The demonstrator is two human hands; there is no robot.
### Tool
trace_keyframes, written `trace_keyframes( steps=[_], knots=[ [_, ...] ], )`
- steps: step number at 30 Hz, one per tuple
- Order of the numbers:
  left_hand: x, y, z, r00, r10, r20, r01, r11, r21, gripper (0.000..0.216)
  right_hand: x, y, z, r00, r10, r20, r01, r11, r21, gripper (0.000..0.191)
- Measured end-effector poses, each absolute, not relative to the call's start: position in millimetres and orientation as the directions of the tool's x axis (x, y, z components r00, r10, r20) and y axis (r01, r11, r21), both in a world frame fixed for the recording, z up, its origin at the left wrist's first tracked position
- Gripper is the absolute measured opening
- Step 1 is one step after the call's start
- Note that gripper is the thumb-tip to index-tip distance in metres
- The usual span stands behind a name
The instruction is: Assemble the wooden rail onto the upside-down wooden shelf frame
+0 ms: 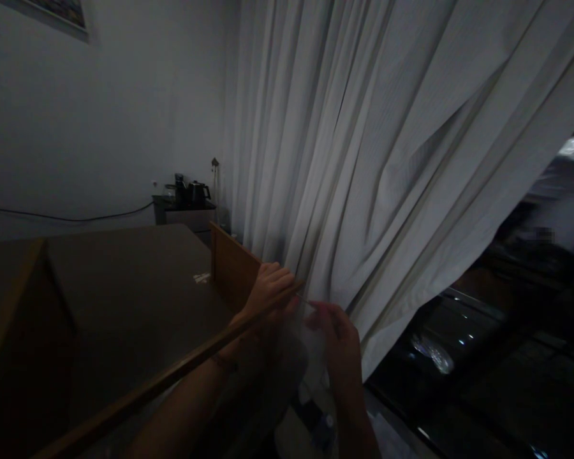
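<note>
Where the right hand (337,328) pinches, a tool (304,299) juts toward the board (172,370).

Inscr.: none legible. Labels, brands, nos., signs: none readable on any item, dim head-cam view.

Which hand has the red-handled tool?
The right hand: it holds the red-handled tool, whose thin shaft points at the wooden frame. The left hand instead grips the frame near its corner.
</note>
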State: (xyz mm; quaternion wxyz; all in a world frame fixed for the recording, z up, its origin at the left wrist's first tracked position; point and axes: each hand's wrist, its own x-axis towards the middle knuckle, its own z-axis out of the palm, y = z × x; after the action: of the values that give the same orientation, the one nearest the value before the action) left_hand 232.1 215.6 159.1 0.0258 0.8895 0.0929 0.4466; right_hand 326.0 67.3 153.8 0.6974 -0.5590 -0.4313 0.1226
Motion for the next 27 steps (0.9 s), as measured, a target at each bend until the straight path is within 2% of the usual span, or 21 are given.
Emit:
trace_keyframes(
  steps=[5, 8, 10, 15, 21, 27],
  knots=[
    [232.1, 216.2, 158.7, 0.586, 0.191, 0.788, 0.145, -0.981, 0.13, 0.017, 326.6, 69.9, 148.8, 0.603, 0.566, 0.562, 0.474, 0.311, -0.823, 0.026],
    [233.1, 216.8, 157.7, 0.586, 0.174, 0.791, 0.146, -0.983, 0.108, 0.019, 327.1, 69.3, 142.1, 0.548, 0.486, 0.68, 0.66, 0.248, -0.709, 0.027],
    [233.9, 217.0, 157.1, 0.569, 0.175, 0.804, 0.157, -0.982, 0.103, 0.018, 327.2, 68.6, 137.7, 0.527, 0.455, 0.718, 0.708, 0.231, -0.667, 0.027],
    [234.6, 217.3, 156.7, 0.554, 0.163, 0.817, 0.148, -0.984, 0.097, 0.016, 329.3, 67.5, 133.1, 0.561, 0.475, 0.678, 0.643, 0.266, -0.718, 0.021],
    [235.5, 219.7, 155.0, 0.529, 0.147, 0.836, 0.158, -0.985, 0.073, 0.016, 334.9, 62.7, 137.6, 0.535, 0.517, 0.668, 0.639, 0.271, -0.72, 0.015],
    [236.2, 219.7, 154.0, 0.539, 0.158, 0.827, 0.148, -0.985, 0.091, 0.016, 326.5, 60.1, 142.7, 0.512, 0.694, 0.506, 0.353, 0.367, -0.861, 0.019]
  ],
)
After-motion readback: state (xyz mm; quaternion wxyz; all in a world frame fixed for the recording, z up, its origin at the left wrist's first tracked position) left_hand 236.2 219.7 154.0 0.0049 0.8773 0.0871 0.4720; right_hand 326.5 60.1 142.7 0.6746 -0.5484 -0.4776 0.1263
